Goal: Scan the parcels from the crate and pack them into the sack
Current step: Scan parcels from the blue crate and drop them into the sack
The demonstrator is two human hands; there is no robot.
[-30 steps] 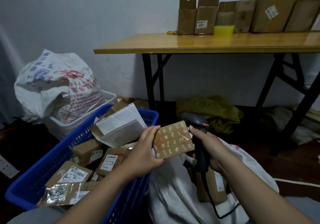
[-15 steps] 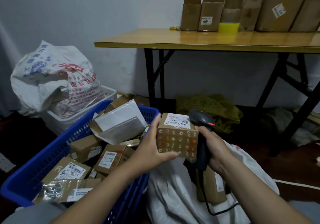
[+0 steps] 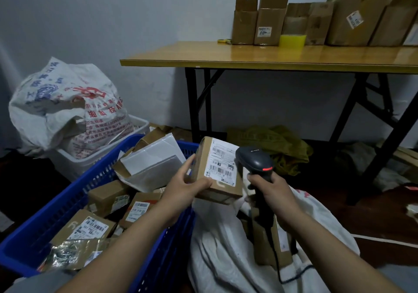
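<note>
My left hand grips a small cardboard parcel by its left side, its white barcode label turned up towards me. Right beside it my right hand holds the black handheld scanner, whose head with a red strip sits at the label's right edge. Both are above the gap between the blue crate on the left, filled with several labelled parcels, and the open white sack on the right. Inside the sack stands one cardboard parcel.
A stuffed printed white sack lies in a white basket behind the crate. A yellow-topped folding table carries several cardboard boxes and a yellow tape roll. An olive bag is crumpled under it.
My left hand has tipped the parcel so its barcode label now faces up instead of its patterned side. The scanner has risen beside the label.
</note>
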